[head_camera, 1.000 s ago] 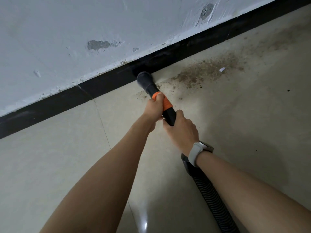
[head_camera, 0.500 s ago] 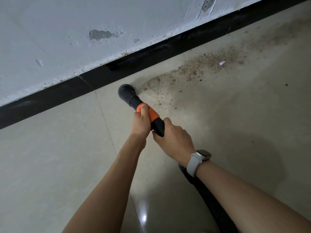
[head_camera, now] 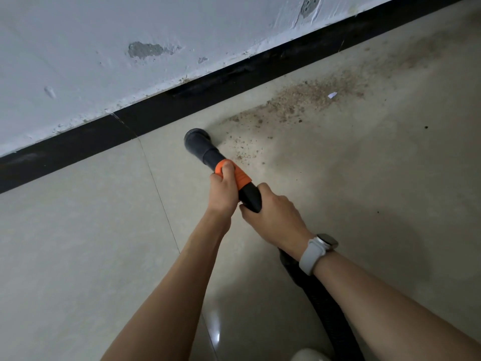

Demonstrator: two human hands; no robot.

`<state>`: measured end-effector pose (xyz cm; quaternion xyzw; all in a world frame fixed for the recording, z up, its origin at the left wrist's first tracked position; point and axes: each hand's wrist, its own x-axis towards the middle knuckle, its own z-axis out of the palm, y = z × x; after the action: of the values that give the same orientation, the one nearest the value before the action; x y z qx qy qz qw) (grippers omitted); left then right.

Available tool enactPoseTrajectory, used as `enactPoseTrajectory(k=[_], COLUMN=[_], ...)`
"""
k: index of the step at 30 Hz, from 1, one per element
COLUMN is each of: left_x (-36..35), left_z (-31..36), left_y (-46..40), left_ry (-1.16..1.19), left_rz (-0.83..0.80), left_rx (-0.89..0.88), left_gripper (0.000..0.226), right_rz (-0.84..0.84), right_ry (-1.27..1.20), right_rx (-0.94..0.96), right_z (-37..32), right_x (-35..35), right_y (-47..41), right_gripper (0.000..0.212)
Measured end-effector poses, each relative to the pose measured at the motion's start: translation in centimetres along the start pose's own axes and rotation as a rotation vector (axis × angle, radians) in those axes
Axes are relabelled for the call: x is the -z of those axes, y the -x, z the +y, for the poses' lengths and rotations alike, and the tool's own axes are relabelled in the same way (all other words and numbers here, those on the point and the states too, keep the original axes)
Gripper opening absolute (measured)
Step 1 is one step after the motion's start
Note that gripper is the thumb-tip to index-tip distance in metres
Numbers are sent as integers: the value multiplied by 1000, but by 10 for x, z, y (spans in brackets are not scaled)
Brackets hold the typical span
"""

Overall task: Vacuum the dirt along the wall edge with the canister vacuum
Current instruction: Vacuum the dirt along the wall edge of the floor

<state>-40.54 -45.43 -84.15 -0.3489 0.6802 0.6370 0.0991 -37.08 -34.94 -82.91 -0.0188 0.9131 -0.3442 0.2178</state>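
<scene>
A black vacuum nozzle (head_camera: 199, 145) with an orange collar (head_camera: 238, 175) points down at the beige tile floor, a short way off the black baseboard (head_camera: 156, 118). My left hand (head_camera: 223, 191) grips the orange collar. Behind it, my right hand (head_camera: 273, 217), with a grey watch on the wrist, holds the black tube. The ribbed black hose (head_camera: 330, 319) runs back under my right forearm. Brown dirt (head_camera: 312, 97) lies scattered to the right of the nozzle, along the baseboard, with a small white scrap (head_camera: 332, 95) in it.
The white wall (head_camera: 130, 35) above the baseboard has chipped grey patches. A tile joint (head_camera: 158, 194) runs toward me left of the nozzle. A pale rounded object (head_camera: 309, 355) shows at the bottom edge.
The nozzle has drawn back from the baseboard toward me and to the left, away from the dirt patch. Both hands keep the same grip.
</scene>
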Motion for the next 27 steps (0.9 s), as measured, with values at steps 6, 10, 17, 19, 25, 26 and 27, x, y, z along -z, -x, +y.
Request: enactPoseTrajectory(k=[6, 10, 17, 19, 25, 26, 27], left_x=[9, -5, -27, -22, 9, 13, 14], left_z=[-6, 0, 23, 42, 72, 69, 65], left_y=[2, -1, 6, 2, -19, -21, -23], left_ry=[32, -25, -106, -95, -116, -119, -117], left_rz=[41, -53, -239, -251, -152, -139, -134], left_rx=[6, 25, 186, 220, 276, 289, 287], left_gripper=[27, 33, 32, 23, 22, 22, 22], right_rz=[-50, 50, -54, -59, -101, -98, -85], right_ry=[62, 83, 82, 94, 146, 165, 177], right_rx=[11, -17, -188, -198, -147, -147, -150], right_z=[-6, 1, 2, -10, -50, -51, -50], right_x=[-9, -1, 36, 43, 35, 30, 24], right_y=[0, 6, 12, 3, -28, -29, -30], right_gripper=[26, 27, 26, 25, 26, 27, 29])
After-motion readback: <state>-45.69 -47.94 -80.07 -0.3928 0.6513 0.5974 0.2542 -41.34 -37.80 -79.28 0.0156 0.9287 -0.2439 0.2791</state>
